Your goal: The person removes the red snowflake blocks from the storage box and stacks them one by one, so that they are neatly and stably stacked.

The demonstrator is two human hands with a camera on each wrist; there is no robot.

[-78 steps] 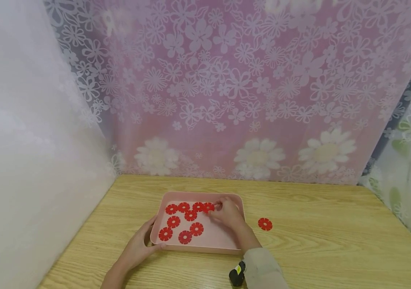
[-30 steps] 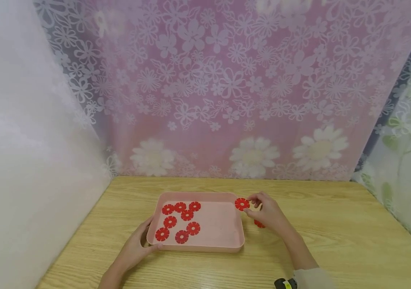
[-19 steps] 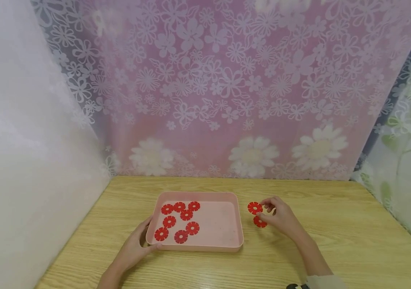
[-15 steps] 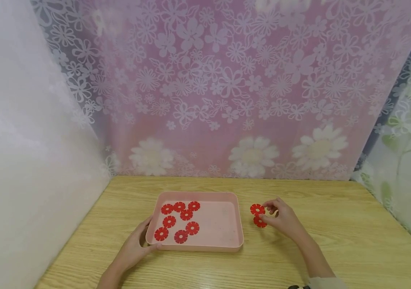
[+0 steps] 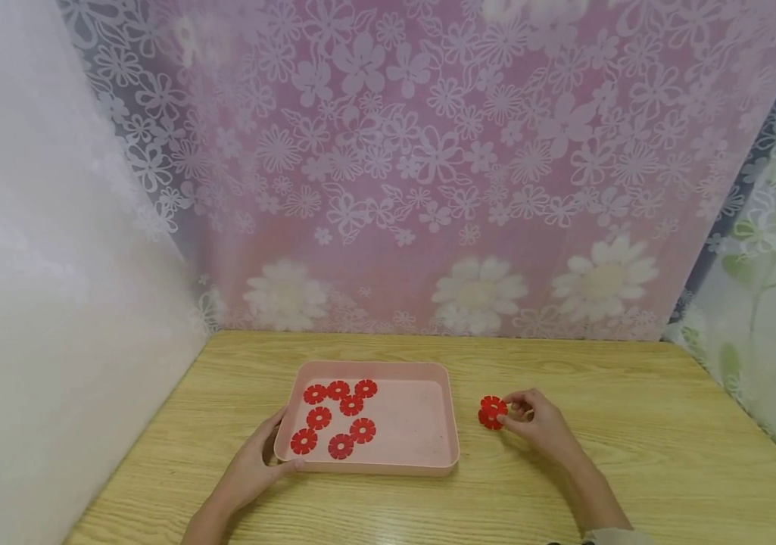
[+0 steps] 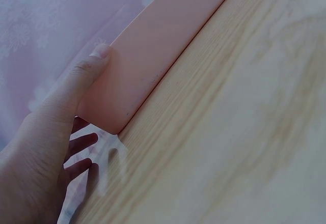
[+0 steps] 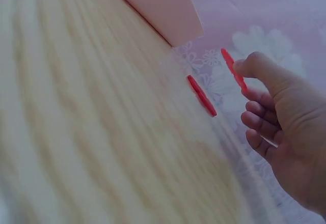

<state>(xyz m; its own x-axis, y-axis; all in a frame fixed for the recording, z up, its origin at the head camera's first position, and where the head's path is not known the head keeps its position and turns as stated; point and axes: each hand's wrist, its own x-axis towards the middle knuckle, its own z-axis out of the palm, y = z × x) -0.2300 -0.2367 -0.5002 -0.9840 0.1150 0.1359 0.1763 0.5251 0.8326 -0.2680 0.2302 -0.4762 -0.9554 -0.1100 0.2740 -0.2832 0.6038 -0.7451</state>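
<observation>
My right hand [image 5: 543,425] pinches a red notched plastic disc [image 7: 234,70] between thumb and fingers, to the right of the tray. Below it a second red disc [image 7: 202,95] lies on the table; a gap shows between the two in the right wrist view, while in the head view they overlap. My left hand [image 5: 253,463] holds the pink tray [image 5: 422,468] at its front left corner, the thumb on the front wall and the fingers at the left side. Inside the tray, several like discs [image 5: 363,431] lie flat in its left half.
Everything stands on a wood-grain table [image 5: 633,439]. A pink flowered curtain [image 5: 388,189] hangs behind it, with a whitish sheet [image 5: 74,265] on the left and a leaf-patterned one [image 5: 769,303] on the right.
My right hand has lifted one disc from the tray, carried it right past the tray's edge, and lowered it over the disc on the table. My left hand keeps its hold.
</observation>
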